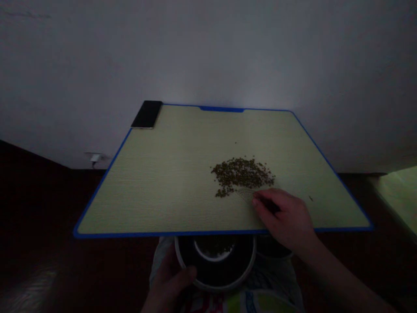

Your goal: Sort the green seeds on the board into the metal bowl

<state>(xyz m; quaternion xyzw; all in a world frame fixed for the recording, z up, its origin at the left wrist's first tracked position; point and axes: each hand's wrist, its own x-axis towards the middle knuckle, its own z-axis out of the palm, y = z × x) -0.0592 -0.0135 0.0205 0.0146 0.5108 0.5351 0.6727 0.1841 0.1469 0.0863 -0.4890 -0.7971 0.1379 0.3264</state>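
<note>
A loose patch of small greenish-brown grains (241,171), like seeds or dried peppercorns, is spread on the pale blue-edged tabletop (156,182). Just below the patch, on the near side, my right hand (286,215) rests with thumb and fingertips pinched together. Whatever the pinch holds is too small to make out. Under the table's near edge sits a round metal bowl (224,278), with more of the grains at its bottom. My left hand (172,278) grips the bowl's left rim, thumb over the edge; its other fingers are hidden.
A dark phone (147,114) lies at the table's far left corner. Beneath the near edge, right of the bowl, is a second dark container (273,248). One thin dark bit (310,198) lies on the right side. A wall (208,52) rises behind the table.
</note>
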